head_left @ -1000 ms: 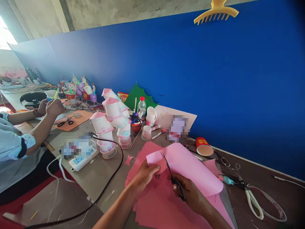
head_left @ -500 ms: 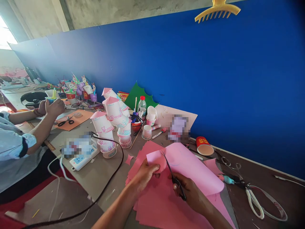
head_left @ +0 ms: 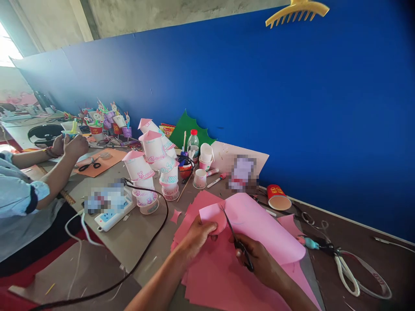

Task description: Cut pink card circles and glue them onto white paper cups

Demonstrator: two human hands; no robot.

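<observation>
Head view shows the left hand [head_left: 197, 235] pinching the near edge of a pink paper sheet [head_left: 259, 229], lifting it off the pink stack [head_left: 214, 280] so blades can pass; the right hand [head_left: 259, 263] is closed round black scissors [head_left: 235, 239], blades slightly parted in the cut beside the rounded flap

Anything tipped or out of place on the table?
Yes: the red paper cup lies on its side near the blue wall, nothing spilled. The paper-cup towers lean crookedly. The held pink sheet and scissors look normal.
</observation>
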